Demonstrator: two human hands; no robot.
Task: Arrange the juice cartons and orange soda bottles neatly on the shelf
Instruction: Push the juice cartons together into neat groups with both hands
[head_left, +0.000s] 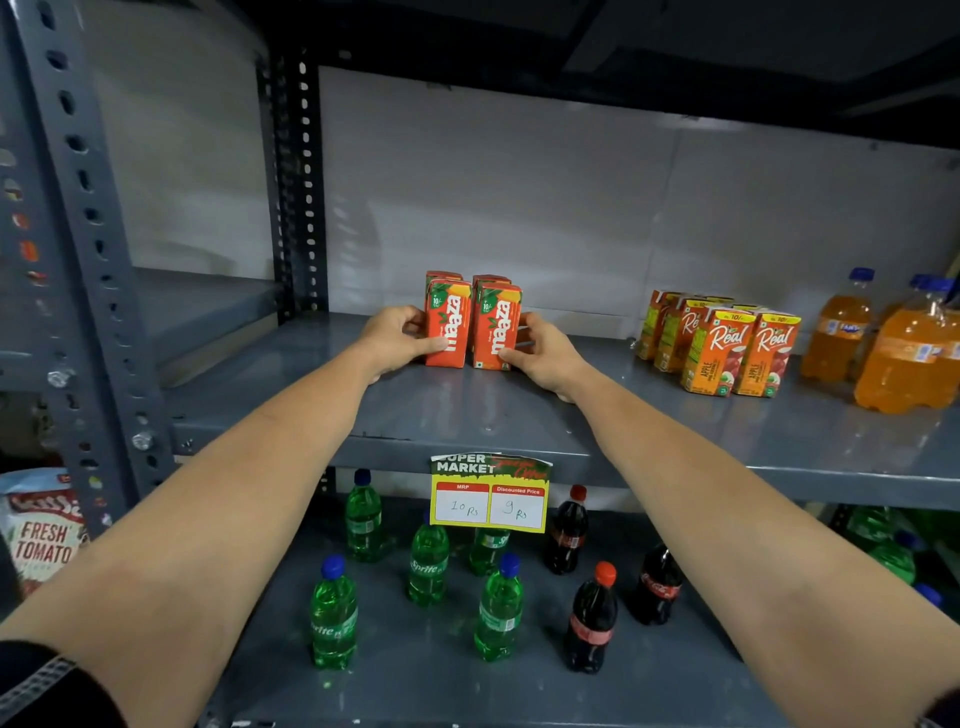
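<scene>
Two rows of red Maaza juice cartons (470, 322) stand upright in the middle of the grey shelf (467, 415). My left hand (395, 338) presses against the left side of the left row, thumb on the front carton. My right hand (545, 353) presses against the right side of the right row. A small gap separates the two front cartons. Further right stand several orange Real apple juice cartons (722, 343) in two rows. At the far right are orange soda bottles (883, 343) with blue caps, standing upright.
A price tag (489, 493) hangs from the shelf's front edge. On the lower shelf stand several green Sprite bottles (428, 561) and dark cola bottles (592, 618). A slotted steel post (88, 249) rises at left, with a tomato snack bag (41, 530) beside it.
</scene>
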